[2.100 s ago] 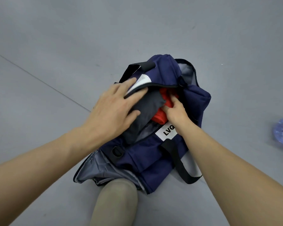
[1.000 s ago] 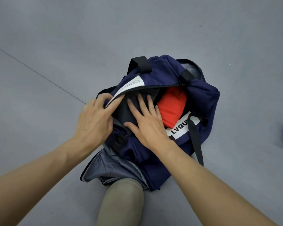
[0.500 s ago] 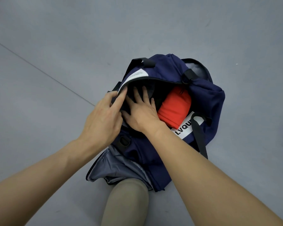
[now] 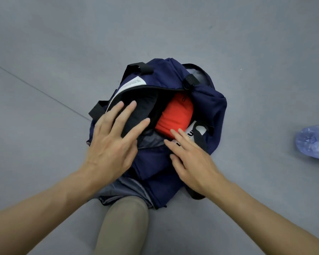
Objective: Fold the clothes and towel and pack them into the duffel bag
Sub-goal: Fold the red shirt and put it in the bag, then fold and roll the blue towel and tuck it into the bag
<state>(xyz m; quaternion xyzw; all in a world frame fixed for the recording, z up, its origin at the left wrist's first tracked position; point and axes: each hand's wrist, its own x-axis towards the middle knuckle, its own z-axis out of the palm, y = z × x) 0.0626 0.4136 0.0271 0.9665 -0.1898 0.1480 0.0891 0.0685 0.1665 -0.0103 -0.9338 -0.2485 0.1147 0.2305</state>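
Here we look down on a smooth grey floor [image 4: 44, 43] crossed by one thin diagonal seam at the left. Our left hand [image 4: 110, 144] hovers flat with its fingers spread and nothing gripped, its fingertips over the dark folded garment [image 4: 142, 107] that lies in the left half of the bag's mouth. The navy duffel bag [image 4: 206, 107] sits slumped on the floor in the middle, soft woven cloth with black webbing straps, a white printed label on the raised flap and grey lining showing at its near end, just above our knee [image 4: 123, 223]. Beside the dark garment, the orange folded garment [image 4: 175, 116] fills the right half of the opening, smooth and rounded. Our right hand [image 4: 191, 157] is also spread and empty, fingertips at the near rim by the orange cloth. Far right lies a crinkled blue plastic bag [image 4: 315, 144], well apart. Half a second ago both hands pressed inside the opening; now they have drawn back and apart.
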